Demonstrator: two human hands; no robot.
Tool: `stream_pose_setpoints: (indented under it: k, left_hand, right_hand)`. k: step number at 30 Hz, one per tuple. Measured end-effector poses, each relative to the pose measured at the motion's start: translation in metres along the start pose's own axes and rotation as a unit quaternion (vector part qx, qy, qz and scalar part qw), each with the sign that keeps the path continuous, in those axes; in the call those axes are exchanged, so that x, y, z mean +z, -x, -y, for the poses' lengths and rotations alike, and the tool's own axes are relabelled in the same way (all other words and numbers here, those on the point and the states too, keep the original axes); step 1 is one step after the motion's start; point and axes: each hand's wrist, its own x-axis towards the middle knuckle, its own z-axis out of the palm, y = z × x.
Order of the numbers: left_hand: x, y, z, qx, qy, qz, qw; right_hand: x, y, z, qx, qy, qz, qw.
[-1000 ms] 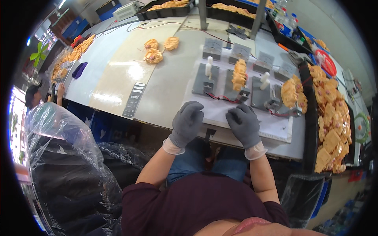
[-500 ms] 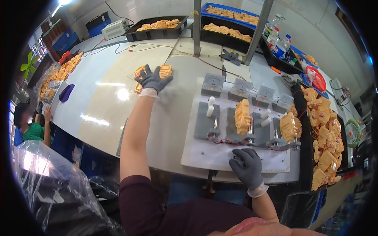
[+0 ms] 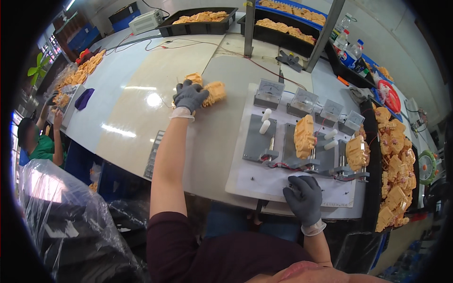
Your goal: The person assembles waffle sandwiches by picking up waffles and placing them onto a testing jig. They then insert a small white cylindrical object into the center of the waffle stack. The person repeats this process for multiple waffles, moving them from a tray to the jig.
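My left hand point(image 3: 190, 96), in a grey glove, closes over orange plastic housings on the table. One housing point(image 3: 215, 91) sits tilted against its fingertips, and another housing point(image 3: 193, 78) shows just beyond the fingers. My right hand point(image 3: 304, 200), gloved the same way, rests with curled fingers at the front of a white fixture board point(image 3: 245, 181); anything inside the fingers is hidden. On the board, one housing point(image 3: 304, 137) stands upright on a grey station, and a second housing point(image 3: 357, 153) on the station to the right. Meters point(image 3: 269, 92) line the board's back side.
A black tray point(image 3: 373, 188) heaped with housings stands right of the board. More black trays point(image 3: 165, 30) of housings line the back, near metal posts point(image 3: 248, 33). Bottles point(image 3: 349, 55) stand at the back right. A co-worker in green point(image 3: 43, 147) handles parts at the far left.
My left hand has drawn its spread fingers together over the housings, and the right-hand housing has tilted and shifted. My right hand stays beside the board. The whole view has shifted slightly.
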Motion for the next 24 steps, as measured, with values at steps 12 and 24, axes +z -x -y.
stream_pose_setpoints:
  k: [12, 24]
  left_hand:
    - [-0.012, 0.114, -0.002, -0.023, -0.056, 0.009, 0.998]
    - [0.017, 0.154, -0.026, 0.227, -0.098, -0.091, 0.965]
  right_hand:
    - [0.005, 0.010, -0.012, -0.026, -0.024, -0.026, 0.999]
    - [0.002, 0.013, -0.020, -0.034, -0.059, -0.035, 0.997]
